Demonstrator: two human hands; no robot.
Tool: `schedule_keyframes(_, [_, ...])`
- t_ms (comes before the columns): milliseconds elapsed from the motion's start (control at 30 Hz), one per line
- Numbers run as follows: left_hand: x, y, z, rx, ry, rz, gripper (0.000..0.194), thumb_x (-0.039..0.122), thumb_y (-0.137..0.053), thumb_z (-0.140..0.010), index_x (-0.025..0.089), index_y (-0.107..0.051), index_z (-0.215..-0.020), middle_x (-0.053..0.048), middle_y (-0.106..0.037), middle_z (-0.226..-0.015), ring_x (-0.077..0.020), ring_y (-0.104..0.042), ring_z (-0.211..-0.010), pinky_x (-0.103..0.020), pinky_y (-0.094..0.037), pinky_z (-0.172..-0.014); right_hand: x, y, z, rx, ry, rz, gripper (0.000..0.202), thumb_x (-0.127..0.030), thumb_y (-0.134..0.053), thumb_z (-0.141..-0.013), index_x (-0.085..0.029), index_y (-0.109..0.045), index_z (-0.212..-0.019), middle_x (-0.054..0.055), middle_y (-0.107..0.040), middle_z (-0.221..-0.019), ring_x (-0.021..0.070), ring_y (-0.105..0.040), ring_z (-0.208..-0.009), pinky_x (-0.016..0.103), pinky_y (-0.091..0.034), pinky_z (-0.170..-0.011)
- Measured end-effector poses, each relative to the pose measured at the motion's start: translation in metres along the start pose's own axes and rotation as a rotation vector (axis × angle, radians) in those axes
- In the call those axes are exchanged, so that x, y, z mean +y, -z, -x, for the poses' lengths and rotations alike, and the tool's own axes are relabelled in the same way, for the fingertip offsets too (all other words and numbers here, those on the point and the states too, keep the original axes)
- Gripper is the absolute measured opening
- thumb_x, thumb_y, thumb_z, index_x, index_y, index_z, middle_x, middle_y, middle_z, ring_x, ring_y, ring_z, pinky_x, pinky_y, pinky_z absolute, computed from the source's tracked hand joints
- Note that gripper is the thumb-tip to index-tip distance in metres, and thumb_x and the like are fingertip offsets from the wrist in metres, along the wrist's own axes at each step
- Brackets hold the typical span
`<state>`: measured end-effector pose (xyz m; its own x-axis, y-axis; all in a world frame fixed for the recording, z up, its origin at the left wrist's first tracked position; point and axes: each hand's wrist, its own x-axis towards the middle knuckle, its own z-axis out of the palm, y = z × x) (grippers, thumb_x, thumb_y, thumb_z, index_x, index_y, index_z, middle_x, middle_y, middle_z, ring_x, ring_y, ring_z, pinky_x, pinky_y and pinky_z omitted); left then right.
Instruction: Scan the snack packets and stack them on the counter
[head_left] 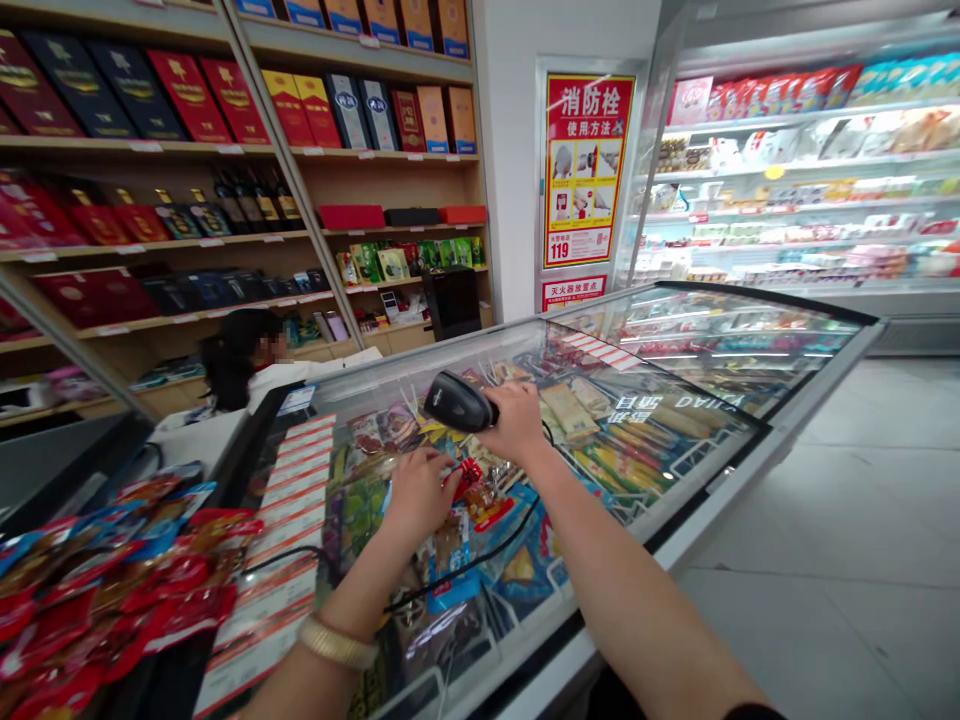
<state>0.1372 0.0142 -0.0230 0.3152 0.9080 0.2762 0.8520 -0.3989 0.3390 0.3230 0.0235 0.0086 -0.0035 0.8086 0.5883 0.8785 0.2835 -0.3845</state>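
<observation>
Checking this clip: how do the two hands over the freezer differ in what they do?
The right hand grips a black scanner, head aimed down; the left hand pinches a small red packet. The right sits higher, the left low by the freezer lid. Only the left wrist wears a gold bracelet. Both are bare.

Bright shop light — glare on the freezer lid — edges warped.

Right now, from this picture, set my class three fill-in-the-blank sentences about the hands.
1. The right hand holds a black ____.
2. The left hand holds a small ____ packet on the freezer lid.
3. The gold bracelet sits on the ____ wrist.

Missing words: scanner; red; left
</observation>
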Motion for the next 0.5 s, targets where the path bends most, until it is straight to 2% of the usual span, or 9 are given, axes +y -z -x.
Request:
schedule_keyframes(100, [0.004,-0.01,-0.005,0.003,0.053,0.059,0.014,0.026,-0.062,-0.08,0.02,-0.076,-0.079,-0.013,-0.07,-0.1,-0.0303,-0.063,-0.101,-0.046,-0.047,-0.094,0.0,-0.001,-0.001,0.0,-0.007,0.015,0.029,-0.038,-0.074,-0.071,-0.022,-0.07,-0.095,0.005,-0.074,-0.096,0.0234,-0.059,-0.1,0.034,-0.029,-0.09])
schedule_keyframes(200, [-0.001,-0.005,-0.006,0.077,0.099,0.354,0.008,0.022,-0.066,-0.075,0.019,-0.068,-0.068,-0.008,-0.068,-0.087,-0.0244,-0.063,-0.091,-0.04,-0.048,-0.091,0.0,-0.002,0.0,0.025,-0.013,0.006,0.031,-0.039,-0.074,-0.07,-0.021,-0.07,-0.095,0.005,-0.073,-0.095,0.0236,-0.059,-0.099,0.034,-0.029,-0.09])
schedule_keyframes(267, [-0.007,0.006,-0.006,0.131,0.192,0.714,0.008,0.023,-0.067,-0.076,0.019,-0.063,-0.07,-0.002,-0.063,-0.075,-0.018,-0.061,-0.077,-0.032,-0.05,-0.081,0.0,-0.002,0.0,0.068,-0.025,-0.006,0.032,-0.04,-0.074,-0.069,-0.021,-0.07,-0.095,0.006,-0.073,-0.094,0.0237,-0.059,-0.097,0.035,-0.03,-0.09])
schedule_keyframes(333, [-0.016,0.023,-0.004,0.185,0.347,1.145,0.009,0.022,-0.067,-0.078,0.018,-0.059,-0.076,0.002,-0.059,-0.07,-0.0127,-0.057,-0.066,-0.026,-0.051,-0.07,0.0,0.0,0.0,0.132,-0.054,-0.021,0.031,-0.039,-0.073,-0.069,-0.02,-0.07,-0.094,0.007,-0.072,-0.092,0.0239,-0.06,-0.096,0.034,-0.031,-0.089])
schedule_keyframes(433, [-0.026,0.049,0.0,0.24,0.564,1.734,0.014,0.006,-0.057,-0.081,0.017,-0.049,-0.077,0.005,-0.049,-0.065,-0.0047,-0.047,-0.051,-0.016,-0.046,-0.056,0.0,0.003,0.0,0.204,-0.092,-0.067,0.027,-0.036,-0.072,-0.07,-0.019,-0.07,-0.09,0.007,-0.071,-0.09,0.0239,-0.06,-0.095,0.033,-0.032,-0.087])
schedule_keyframes(500, [-0.029,0.061,0.003,0.246,0.629,2.008,0.022,-0.005,-0.044,-0.083,0.016,-0.044,-0.076,0.007,-0.039,-0.061,-0.0004,-0.037,-0.044,-0.009,-0.038,-0.047,-0.003,0.004,0.001,0.187,-0.066,-0.106,0.028,-0.038,-0.072,-0.069,-0.019,-0.07,-0.089,0.007,-0.07,-0.09,0.0236,-0.059,-0.094,0.032,-0.033,-0.086])
